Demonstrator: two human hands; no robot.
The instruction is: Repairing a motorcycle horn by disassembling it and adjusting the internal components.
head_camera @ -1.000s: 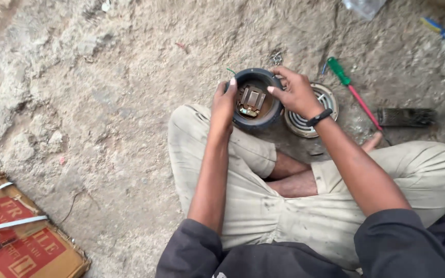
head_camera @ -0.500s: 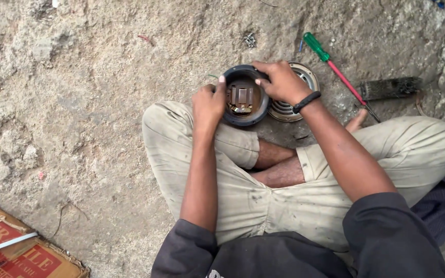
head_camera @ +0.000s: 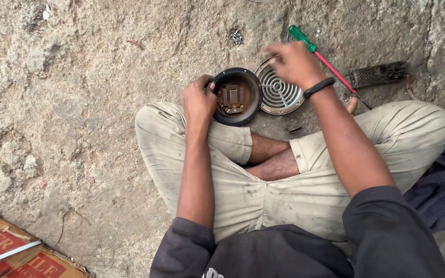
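A red printed cardboard box [head_camera: 11, 252] is seen at the seven o'clock corner, well apart from the work. Nearer the middle, the left hand [head_camera: 198, 100] is clamped on the rim of a round black housing [head_camera: 237, 96], which is propped on the left knee and the concrete floor [head_camera: 78, 103]; a brown metal insert sits inside it. The housing is judged to be stiff and fairly heavy, its insert more delicate, so it is best gripped by the thick outer rim. Just beside it, at three o'clock, a round slotted metal grille [head_camera: 280, 95] lies flat. Above the grille the right hand [head_camera: 294, 63] is blurred, and whether it is open or closed cannot be told. A green-handled screwdriver [head_camera: 321, 55] lies behind it, with a small dark brush [head_camera: 379, 74] farther right.
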